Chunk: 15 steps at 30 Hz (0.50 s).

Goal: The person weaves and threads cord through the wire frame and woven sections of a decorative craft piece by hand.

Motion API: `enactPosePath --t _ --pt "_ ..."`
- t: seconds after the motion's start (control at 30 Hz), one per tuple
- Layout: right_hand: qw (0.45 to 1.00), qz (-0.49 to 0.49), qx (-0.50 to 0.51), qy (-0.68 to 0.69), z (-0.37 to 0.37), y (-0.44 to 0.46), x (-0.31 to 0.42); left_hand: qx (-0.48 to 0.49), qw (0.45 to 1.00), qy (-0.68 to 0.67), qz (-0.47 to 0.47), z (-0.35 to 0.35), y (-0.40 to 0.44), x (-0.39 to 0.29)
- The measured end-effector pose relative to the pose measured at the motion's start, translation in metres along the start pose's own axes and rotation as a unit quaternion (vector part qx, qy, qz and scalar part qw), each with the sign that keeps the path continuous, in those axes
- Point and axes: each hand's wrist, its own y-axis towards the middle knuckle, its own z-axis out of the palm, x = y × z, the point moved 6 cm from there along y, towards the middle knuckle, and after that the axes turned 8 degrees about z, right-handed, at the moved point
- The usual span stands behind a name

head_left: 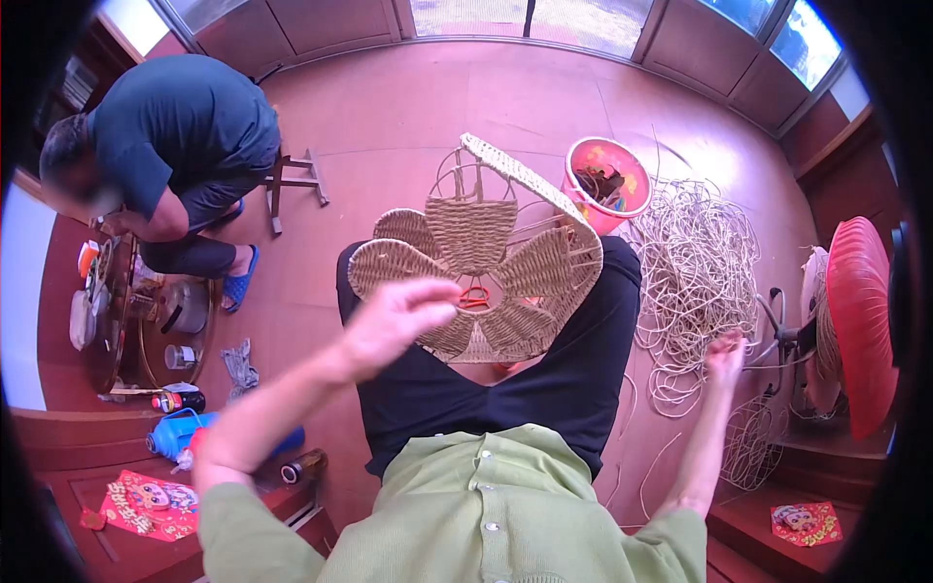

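A woven basket with petal-shaped panels (471, 233) rests on my lap between my knees, its curved braided rim rising on the right. Through the gap at its centre shows something orange-red. My left hand (403, 319), a little blurred, is over the basket's near left side with fingers apart and nothing visible in them; whether it touches the weave I cannot tell. Out to the right, my right hand (726, 356) has its fingers curled round a strand of cord at the edge of a large tangled heap of pale cord (695, 272).
A pink bucket (607, 175) with dark scraps stands beyond my right knee. At right are a red round cushion (860, 325) and a wire frame (753, 442). A person (180, 146) bends over a round glass table (190, 340) at left. A blue bottle (180, 434) lies nearby.
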Motion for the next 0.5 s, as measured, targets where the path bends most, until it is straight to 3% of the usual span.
enactPosePath --t 0.07,0.1,0.17,0.2,0.23,0.3,0.4,0.5 --pt "0.996 0.076 -0.039 -0.032 -0.003 -0.022 -0.053 -0.133 0.966 -0.217 -0.037 0.032 0.014 0.075" --pt "0.993 0.088 -0.054 -0.054 0.03 -0.061 -0.076 -0.148 0.946 -0.289 0.0 0.043 0.026 0.088" --pt "0.99 0.131 0.043 -0.036 0.048 -0.054 -0.107 -0.169 0.9 -0.394 0.079 0.059 0.051 0.096" --pt "0.988 0.136 0.046 -0.06 0.074 -0.072 -0.115 -0.166 0.901 -0.393 0.076 0.061 0.069 0.122" --pt "0.988 0.115 0.058 -0.087 0.089 -0.075 -0.12 -0.048 0.812 -0.56 0.159 0.067 0.092 0.144" --pt "0.982 0.108 0.123 -0.096 0.11 -0.08 -0.127 -0.212 0.773 -0.594 0.071 0.078 0.094 0.096" --pt "0.978 0.106 0.15 -0.102 0.119 -0.079 -0.131 -0.242 0.802 -0.536 0.104 0.074 0.101 0.117" --pt "0.976 0.124 0.146 -0.107 0.105 -0.082 -0.136 -0.199 0.854 -0.477 0.065 0.069 0.101 0.119"
